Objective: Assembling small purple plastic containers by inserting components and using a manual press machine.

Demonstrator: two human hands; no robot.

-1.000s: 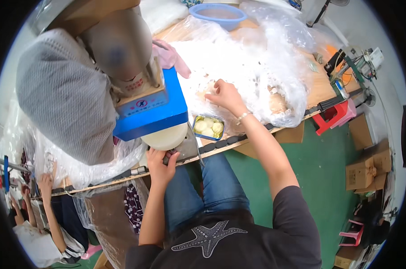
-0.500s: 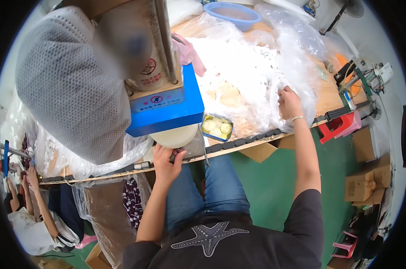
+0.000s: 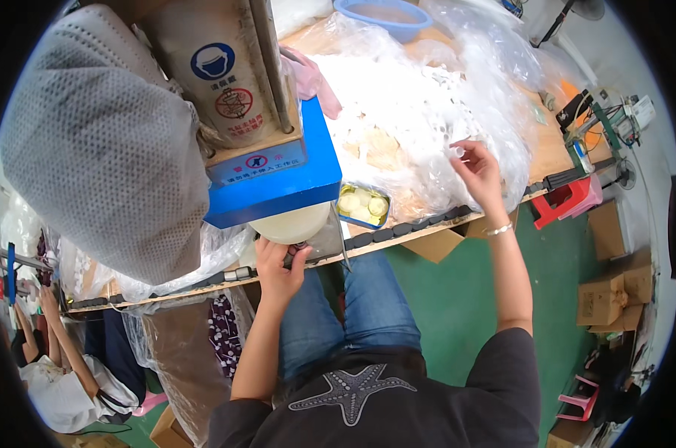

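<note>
The desk runs across the view from about 8 o'clock to 2 o'clock, most of it buried under a heap of clear bags. At 11 o'clock from the centre stands a press with a blue block and a pale round part beneath it. Just right of that sits a small tin of pale round pieces. The step in hand looks like feeding the press: the left hand rests at the desk edge under the round part, its grip closed on a small dark piece. The right hand, at 2 o'clock, hovers over the bags, fingers spread and holding nothing. Next, that hand likely needs one bag pinched free of the heap.
</note>
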